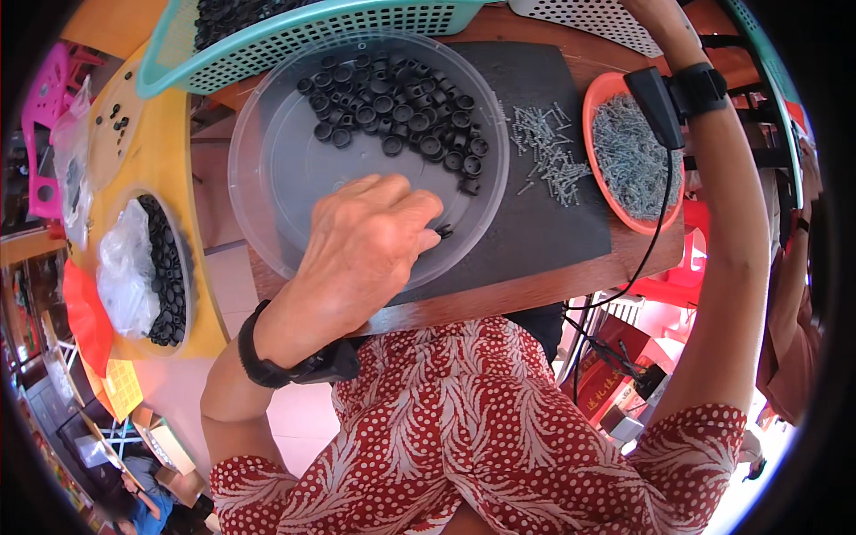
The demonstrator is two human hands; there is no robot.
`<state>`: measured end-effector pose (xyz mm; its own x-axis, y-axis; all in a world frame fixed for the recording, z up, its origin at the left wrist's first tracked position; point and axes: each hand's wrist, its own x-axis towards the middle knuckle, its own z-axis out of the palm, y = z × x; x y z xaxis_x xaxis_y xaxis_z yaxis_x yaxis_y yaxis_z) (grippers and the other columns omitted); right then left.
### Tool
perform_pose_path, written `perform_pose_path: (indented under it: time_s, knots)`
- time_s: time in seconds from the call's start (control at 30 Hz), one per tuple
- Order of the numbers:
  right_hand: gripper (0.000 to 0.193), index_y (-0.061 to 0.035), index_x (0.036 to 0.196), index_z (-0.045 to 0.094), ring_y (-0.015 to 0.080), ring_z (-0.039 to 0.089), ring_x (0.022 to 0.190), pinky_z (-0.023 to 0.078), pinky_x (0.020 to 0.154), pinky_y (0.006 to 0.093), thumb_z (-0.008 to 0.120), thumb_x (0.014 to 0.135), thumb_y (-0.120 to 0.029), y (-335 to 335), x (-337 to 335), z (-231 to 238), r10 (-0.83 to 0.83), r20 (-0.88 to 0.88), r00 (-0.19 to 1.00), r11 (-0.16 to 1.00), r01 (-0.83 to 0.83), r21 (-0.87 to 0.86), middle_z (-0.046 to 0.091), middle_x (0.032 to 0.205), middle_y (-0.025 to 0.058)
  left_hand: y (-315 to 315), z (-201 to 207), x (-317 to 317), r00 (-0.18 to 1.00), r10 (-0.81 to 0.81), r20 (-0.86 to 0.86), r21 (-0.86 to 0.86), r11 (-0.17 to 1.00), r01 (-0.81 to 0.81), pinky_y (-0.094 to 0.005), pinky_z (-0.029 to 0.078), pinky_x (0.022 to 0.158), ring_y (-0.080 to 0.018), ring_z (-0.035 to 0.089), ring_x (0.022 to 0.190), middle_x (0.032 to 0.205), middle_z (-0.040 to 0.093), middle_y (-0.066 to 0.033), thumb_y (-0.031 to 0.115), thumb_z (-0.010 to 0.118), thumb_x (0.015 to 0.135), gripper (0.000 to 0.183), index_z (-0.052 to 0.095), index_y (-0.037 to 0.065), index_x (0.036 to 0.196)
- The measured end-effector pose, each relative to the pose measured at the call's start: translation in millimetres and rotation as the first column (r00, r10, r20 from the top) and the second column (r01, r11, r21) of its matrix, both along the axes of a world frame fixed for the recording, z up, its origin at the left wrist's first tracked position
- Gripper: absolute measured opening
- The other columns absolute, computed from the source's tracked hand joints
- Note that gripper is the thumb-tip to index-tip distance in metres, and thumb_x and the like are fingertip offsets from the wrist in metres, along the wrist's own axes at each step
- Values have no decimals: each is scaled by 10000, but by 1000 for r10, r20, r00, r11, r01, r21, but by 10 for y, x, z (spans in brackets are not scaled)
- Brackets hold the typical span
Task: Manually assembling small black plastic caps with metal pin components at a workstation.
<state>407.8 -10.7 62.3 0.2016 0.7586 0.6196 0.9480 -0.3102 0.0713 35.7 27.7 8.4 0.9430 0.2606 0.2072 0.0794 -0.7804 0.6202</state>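
Observation:
A wide clear plastic tub point(267, 192) holds many small black ring-shaped plastic parts point(401, 111), heaped toward its far side. Over the near part of the tub is my left hand point(370, 234), its fingers curled in and closed. A small dark piece point(443, 230) shows beside its thumb and fingertips; whether it is held or lies in the tub I cannot tell. My right hand point(654, 13) reaches far forward to the white perforated basket point(593, 22) at the top edge. The frame cuts off its fingers.
Loose screws point(548, 152) lie on a black mat point(526, 76), next to an orange bowl point(591, 125) full of screws. A teal basket point(339, 45) of black parts stands behind the tub. A cable point(664, 214) hangs from my right wrist. On the left, a yellow table point(201, 303) bears another tub.

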Motion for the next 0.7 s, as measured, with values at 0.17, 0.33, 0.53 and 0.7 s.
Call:
perform_pose_path:
  time_s: [0.17,0.33,0.53,0.7]
  knots:
    - [186,14,854,644,344,604,845,470,771,397,622,706,-96,149,-608,-229,165,-297,940,983,-135,121,633,849,207,-29,-89,48,1000,-7,-23,75,997,9,-383,411,614,-300,521,697,710,524,-108,12,679,654,182,598,13,818]
    - [98,-27,815,627,284,599,685,481,598,355,634,725,11,-613,-1129,-255,291,-375,880,956,-278,90,605,755,116,-50,-113,167,994,-98,-49,187,977,105,-393,398,601,-299,506,672,692,504,-101,-2,675,626,165,587,19,764]
    - [174,-39,855,659,264,548,763,452,641,339,666,693,23,-1103,-1536,-555,312,-521,795,923,-384,-32,603,794,77,7,-100,147,996,-87,-37,283,954,93,-393,403,604,-294,510,673,691,487,-101,-35,641,641,144,597,16,768]
    - [161,-30,721,585,273,472,716,416,612,366,595,573,33,-1075,-1664,-795,411,-441,798,870,-488,-71,505,736,93,4,-92,78,999,-41,-20,250,967,45,-398,412,618,-296,516,689,691,468,-106,-38,656,631,168,588,6,778]
